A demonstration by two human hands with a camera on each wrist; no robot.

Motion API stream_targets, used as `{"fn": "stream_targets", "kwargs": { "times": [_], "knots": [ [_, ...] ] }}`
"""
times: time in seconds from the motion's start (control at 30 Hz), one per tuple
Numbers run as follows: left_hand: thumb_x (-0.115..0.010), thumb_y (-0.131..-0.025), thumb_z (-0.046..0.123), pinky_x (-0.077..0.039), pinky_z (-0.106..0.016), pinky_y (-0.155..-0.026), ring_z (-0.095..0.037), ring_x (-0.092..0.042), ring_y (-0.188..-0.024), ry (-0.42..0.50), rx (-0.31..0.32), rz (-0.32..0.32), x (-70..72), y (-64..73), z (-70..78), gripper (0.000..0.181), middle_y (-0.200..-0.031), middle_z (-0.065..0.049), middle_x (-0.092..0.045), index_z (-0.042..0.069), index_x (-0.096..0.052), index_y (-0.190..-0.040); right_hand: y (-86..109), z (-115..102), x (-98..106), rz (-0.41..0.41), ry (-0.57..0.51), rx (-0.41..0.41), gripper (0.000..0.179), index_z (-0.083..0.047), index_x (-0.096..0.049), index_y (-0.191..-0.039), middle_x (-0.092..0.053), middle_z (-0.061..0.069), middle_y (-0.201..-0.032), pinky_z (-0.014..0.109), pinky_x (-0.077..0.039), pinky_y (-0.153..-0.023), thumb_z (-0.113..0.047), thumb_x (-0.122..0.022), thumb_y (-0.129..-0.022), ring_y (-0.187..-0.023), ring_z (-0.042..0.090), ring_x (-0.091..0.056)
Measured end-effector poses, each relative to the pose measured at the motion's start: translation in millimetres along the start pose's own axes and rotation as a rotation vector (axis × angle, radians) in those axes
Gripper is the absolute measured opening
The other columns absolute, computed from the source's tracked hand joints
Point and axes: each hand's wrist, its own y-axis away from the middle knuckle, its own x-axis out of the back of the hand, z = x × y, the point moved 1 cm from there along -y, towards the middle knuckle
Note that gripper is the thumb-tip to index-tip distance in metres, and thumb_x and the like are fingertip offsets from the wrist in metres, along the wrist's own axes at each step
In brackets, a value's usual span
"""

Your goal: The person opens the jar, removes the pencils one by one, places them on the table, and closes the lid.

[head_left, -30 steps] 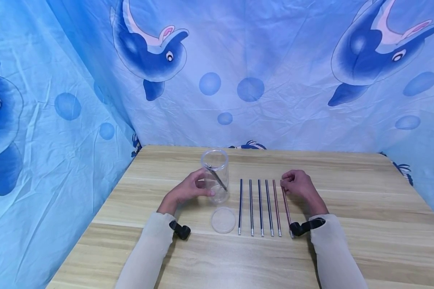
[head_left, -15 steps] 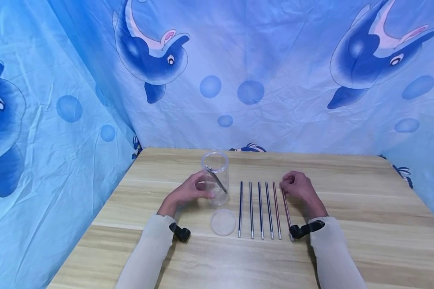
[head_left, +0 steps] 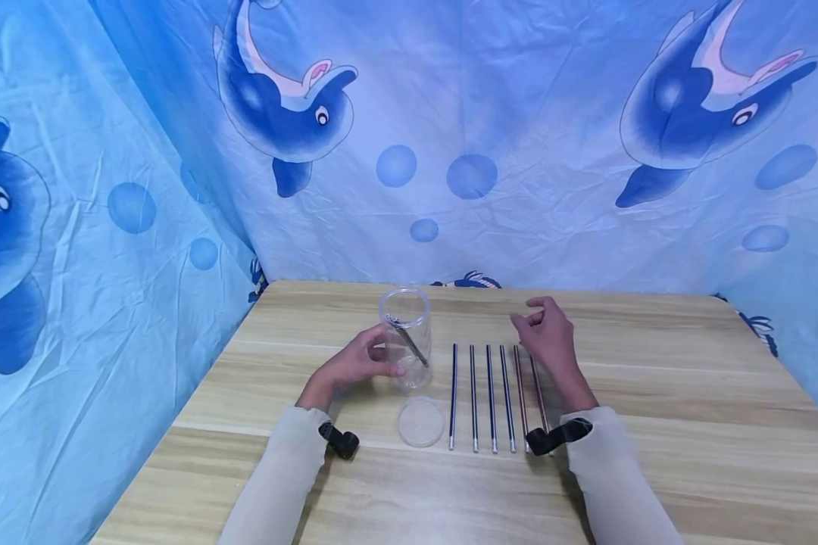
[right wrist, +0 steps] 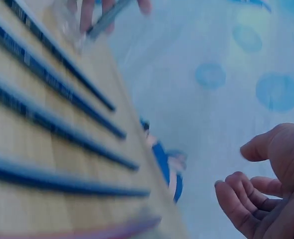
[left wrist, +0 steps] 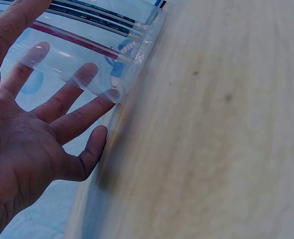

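My left hand [head_left: 354,362] holds the clear plastic jar [head_left: 419,322], thumb and fingers around its side. The jar stands uncovered on the table. Inside lean several pencils; the left wrist view shows dark ones and a red pencil [left wrist: 87,44]. To the jar's right, several dark blue pencils [head_left: 491,397] and two red pencils [head_left: 521,393] lie in a row, silvery ends toward me. My right hand [head_left: 548,333] hovers past the far ends of the red pencils, fingers loosely bent, nothing in it. The right wrist view shows that hand [right wrist: 271,189] apart from the pencils.
A round clear lid [head_left: 420,421] lies in front of the jar, left of the pencil row. Behind the wooden table [head_left: 688,363] hangs a blue cloth [head_left: 545,227] printed with dolphins. Black wrist cameras sit on both wrists, the right one over the red pencils' near ends.
My right hand has left the far end of the rightmost red pencil, moving left and away from me, its fingers loosening. The left hand and jar stay in place.
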Motion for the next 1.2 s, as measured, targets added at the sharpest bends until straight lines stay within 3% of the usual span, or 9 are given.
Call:
{"fn": "stream_targets", "kwargs": {
  "times": [0.17, 0.27, 0.43, 0.57, 0.7, 0.97, 1.2],
  "knots": [
    [-0.083, -0.081, 0.006, -0.050, -0.046, -0.098, -0.040, -0.055, -0.125, 0.002, 0.001, 0.004, 2.1, -0.6, 0.5, 0.073, -0.136, -0.017, -0.054, 0.007, -0.046, -0.144, 8.9, -39.9, -11.3, 0.043, -0.066, 0.100, 0.045, -0.004, -0.054, -0.130, -0.068, 0.013, -0.097, 0.040, -0.053, -0.074, -0.034, -0.063, -0.098, -0.082, 0.026, -0.066],
    [-0.082, -0.081, 0.005, -0.049, -0.048, -0.100, -0.040, -0.054, -0.126, -0.016, -0.003, 0.008, 3.9, -0.9, 2.7, 0.069, -0.136, -0.017, -0.054, 0.009, -0.048, -0.141, 17.1, -66.3, -17.5, 0.044, -0.112, 0.149, 0.044, -0.007, -0.056, -0.127, -0.067, 0.010, -0.092, 0.039, -0.052, -0.070, -0.038, -0.063, -0.098, -0.078, 0.023, -0.063],
    [-0.081, -0.081, 0.003, -0.045, -0.051, -0.104, -0.041, -0.053, -0.127, -0.038, -0.002, 0.020, 6.3, -0.1, 3.7, 0.070, -0.137, -0.018, -0.054, 0.005, -0.046, -0.141, 36.6, -105.5, -29.1, -0.024, -0.155, 0.255, 0.042, -0.013, -0.057, -0.127, -0.065, 0.005, -0.083, 0.036, -0.052, -0.063, -0.044, -0.061, -0.098, -0.072, 0.019, -0.061],
    [-0.080, -0.083, 0.004, -0.045, -0.052, -0.104, -0.042, -0.052, -0.127, -0.023, -0.008, 0.003, 5.0, 1.4, 1.4, 0.077, -0.138, -0.018, -0.053, 0.005, -0.039, -0.148, 54.4, -125.7, -39.3, -0.080, -0.165, 0.350, 0.039, -0.013, -0.057, -0.128, -0.063, 0.001, -0.077, 0.034, -0.053, -0.060, -0.037, -0.063, -0.098, -0.067, 0.015, -0.060],
    [-0.080, -0.085, 0.009, -0.047, -0.049, -0.102, -0.039, -0.052, -0.128, -0.012, 0.003, -0.011, 2.9, 3.2, -0.3, 0.078, -0.139, -0.014, -0.052, 0.010, -0.038, -0.150, 68.0, -135.8, -50.1, -0.141, -0.091, 0.409, 0.043, -0.011, -0.055, -0.132, -0.062, -0.005, -0.074, 0.030, -0.053, -0.058, -0.032, -0.066, -0.096, -0.064, 0.009, -0.058],
    [-0.080, -0.085, 0.009, -0.048, -0.046, -0.101, -0.031, -0.053, -0.129, -0.017, -0.005, -0.016, 0.6, 2.4, -0.8, 0.066, -0.136, -0.010, -0.054, 0.007, -0.046, -0.141, 76.2, -141.1, -68.7, -0.244, 0.084, 0.388, 0.057, -0.009, -0.047, -0.143, -0.057, -0.009, -0.061, 0.029, -0.047, -0.054, -0.034, -0.066, -0.095, -0.050, 0.005, -0.052],
    [-0.079, -0.084, 0.002, -0.040, -0.048, -0.108, -0.028, -0.052, -0.129, -0.067, -0.050, 0.002, 0.9, -0.1, 2.0, 0.058, -0.138, -0.006, -0.053, 0.010, -0.053, -0.136, 68.1, -152.5, -76.5, -0.264, 0.096, 0.304, 0.048, -0.005, -0.055, -0.130, -0.058, -0.004, -0.061, 0.031, -0.049, -0.055, -0.040, -0.060, -0.097, -0.053, 0.009, -0.056]
  ]
}}
